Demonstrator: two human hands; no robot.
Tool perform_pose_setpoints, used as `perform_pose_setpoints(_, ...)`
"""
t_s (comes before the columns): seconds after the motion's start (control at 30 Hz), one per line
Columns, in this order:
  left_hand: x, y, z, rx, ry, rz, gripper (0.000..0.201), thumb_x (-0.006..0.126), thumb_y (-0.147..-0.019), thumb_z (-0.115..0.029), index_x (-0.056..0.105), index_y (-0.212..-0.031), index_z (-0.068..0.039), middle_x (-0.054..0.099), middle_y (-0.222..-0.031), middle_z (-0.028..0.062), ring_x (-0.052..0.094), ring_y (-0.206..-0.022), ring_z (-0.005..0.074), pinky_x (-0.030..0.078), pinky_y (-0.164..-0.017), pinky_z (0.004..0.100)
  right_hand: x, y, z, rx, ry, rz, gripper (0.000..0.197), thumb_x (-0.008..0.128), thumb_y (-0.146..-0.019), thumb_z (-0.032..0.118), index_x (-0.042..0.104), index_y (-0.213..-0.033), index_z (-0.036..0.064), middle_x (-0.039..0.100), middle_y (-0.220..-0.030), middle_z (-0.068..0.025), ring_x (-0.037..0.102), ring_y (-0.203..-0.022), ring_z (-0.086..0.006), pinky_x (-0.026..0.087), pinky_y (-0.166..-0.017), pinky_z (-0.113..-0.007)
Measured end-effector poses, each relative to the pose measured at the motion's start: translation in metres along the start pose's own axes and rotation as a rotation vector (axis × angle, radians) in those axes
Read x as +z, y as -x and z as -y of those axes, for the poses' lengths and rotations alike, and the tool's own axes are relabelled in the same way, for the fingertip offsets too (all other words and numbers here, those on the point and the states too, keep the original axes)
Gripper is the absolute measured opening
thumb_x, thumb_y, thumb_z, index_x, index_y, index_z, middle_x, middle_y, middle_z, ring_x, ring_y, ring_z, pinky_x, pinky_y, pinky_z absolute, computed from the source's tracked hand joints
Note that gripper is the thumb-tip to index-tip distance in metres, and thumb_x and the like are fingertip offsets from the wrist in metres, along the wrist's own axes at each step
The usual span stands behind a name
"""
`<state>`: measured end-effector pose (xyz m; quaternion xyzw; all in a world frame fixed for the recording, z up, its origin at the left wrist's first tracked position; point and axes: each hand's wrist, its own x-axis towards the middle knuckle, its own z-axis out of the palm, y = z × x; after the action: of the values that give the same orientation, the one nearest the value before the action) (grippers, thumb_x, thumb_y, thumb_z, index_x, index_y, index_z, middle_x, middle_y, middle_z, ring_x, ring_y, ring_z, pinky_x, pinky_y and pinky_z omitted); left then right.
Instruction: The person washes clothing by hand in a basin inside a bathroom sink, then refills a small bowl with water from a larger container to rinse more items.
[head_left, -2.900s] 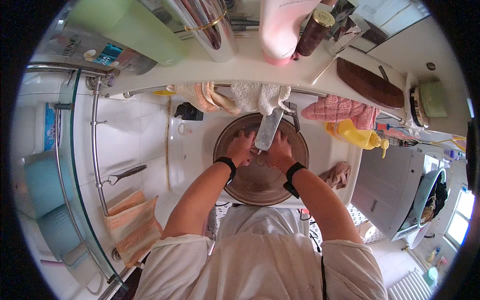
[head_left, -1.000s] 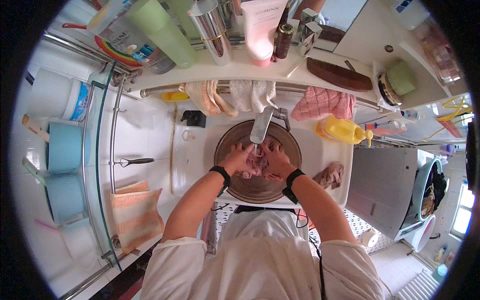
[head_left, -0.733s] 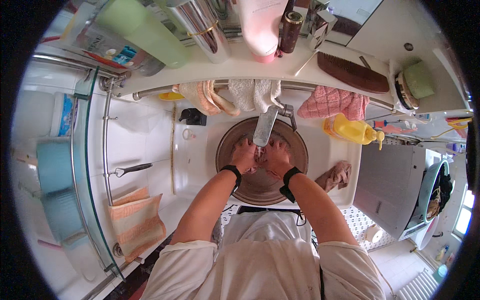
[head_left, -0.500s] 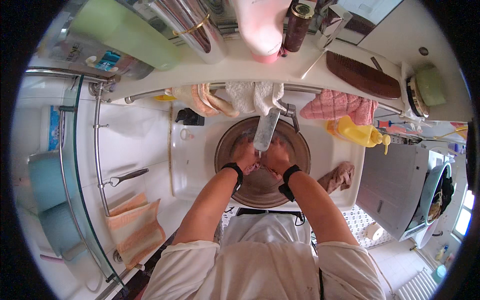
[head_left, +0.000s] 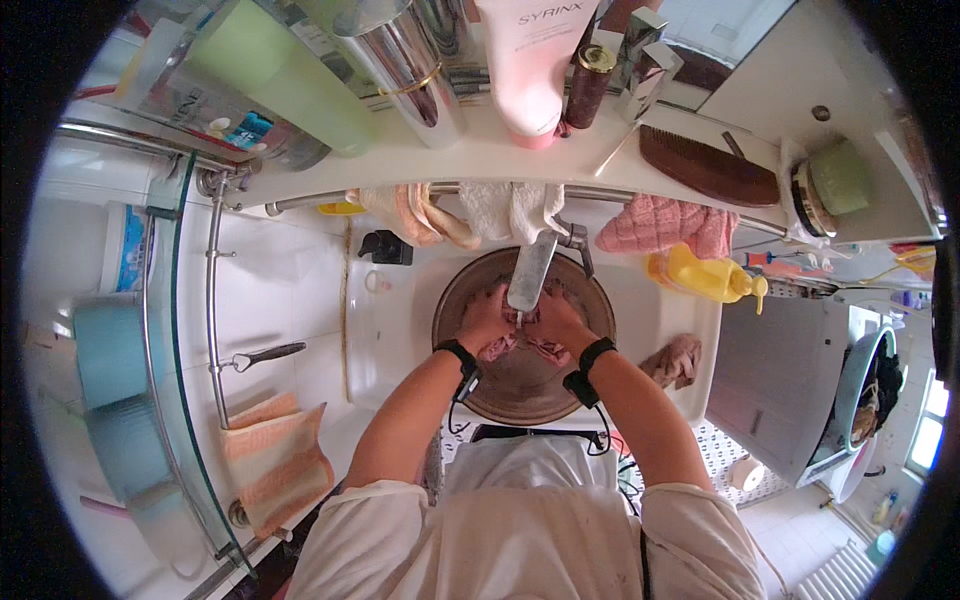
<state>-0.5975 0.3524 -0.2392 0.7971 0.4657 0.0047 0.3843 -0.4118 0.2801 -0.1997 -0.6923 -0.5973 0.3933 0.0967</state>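
Observation:
Both of my hands are inside a round brown basin (head_left: 470,398) that stands in the white sink. Bunched in them is a wet-looking pinkish cloth (head_left: 548,350), whose folds stick out below both palms. My left hand (head_left: 484,320) closes round the left part of it, and my right hand (head_left: 560,322) grips the right part. Some fingertips are hidden by the clear cylindrical attachment on the faucet (head_left: 531,268), which hangs between the hands. A thin stream of water seems to fall from it onto the cloth.
A brown crumpled cloth (head_left: 674,360) lies on the sink's right rim (head_left: 708,345), near a yellow pump bottle (head_left: 705,274). Towels, one of them pink (head_left: 668,224), hang from a rail under the shelf (head_left: 440,165) of toiletries. A black object (head_left: 386,247) sits at the back left.
My hands have shifted slightly within the basin, and more of the pinkish cloth shows below them. The whole view has tilted a little, so the shelf sits lower in it.

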Motion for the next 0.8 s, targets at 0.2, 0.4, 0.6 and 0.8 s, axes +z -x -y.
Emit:
perform_pose_setpoints(0.2, -0.039, 0.019, -0.033, -0.013, 0.253, -0.111, 0.039, 0.075, -0.074, -0.024, 0.067, -0.108, -0.007, 0.065, -0.105, 0.0174, 0.060, -0.106, 0.0341, 0.049, -0.093, 0.0431, -0.024, 0.043, 0.030, 0.074, 0.042, -0.274, 0.059, 0.075, -0.074, 0.029, 0.055, -0.127, 0.0127, 0.050, -0.128, -0.0256, 0.053, -0.112, -0.0456, 0.048, -0.093, -0.050)
perform_pose_setpoints(0.4, -0.051, 0.047, -0.041, -0.024, 0.354, -0.254, 0.022, 0.070, -0.080, -0.019, 0.068, -0.097, -0.005, 0.068, -0.088, 0.0152, 0.065, -0.092, 0.0321, 0.052, -0.083, 0.0401, -0.024, 0.066, 0.040, 0.080, -0.093, -0.484, 0.041, 0.072, -0.077, 0.024, 0.063, -0.113, 0.0065, 0.063, -0.105, -0.0198, 0.061, -0.097, -0.0372, 0.051, -0.084, -0.049)
perform_pose_setpoints(0.6, -0.045, 0.061, -0.056, 0.061, 0.371, -0.301, 0.020, 0.068, -0.086, -0.022, 0.066, -0.094, -0.004, 0.069, -0.089, 0.0168, 0.068, -0.085, 0.0306, 0.052, -0.075, 0.0406, -0.010, 0.080, 0.041, 0.063, -0.455, -0.641, 0.025, 0.068, -0.082, 0.015, 0.067, -0.103, 0.0010, 0.070, -0.082, -0.0142, 0.068, -0.076, -0.0245, 0.055, -0.072, -0.037)
perform_pose_setpoints(0.8, -0.024, 0.081, -0.099, 0.132, 0.429, -0.254, 0.021, 0.066, -0.089, -0.024, 0.064, -0.093, -0.003, 0.069, -0.082, 0.0138, 0.067, -0.076, 0.0304, 0.052, -0.071, 0.0393, -0.004, 0.116, 0.036, 0.150, -0.649, -0.727, 0.021, 0.065, -0.087, 0.013, 0.067, -0.105, 0.0016, 0.070, -0.080, -0.0081, 0.065, -0.071, -0.0142, 0.053, -0.065, -0.030)
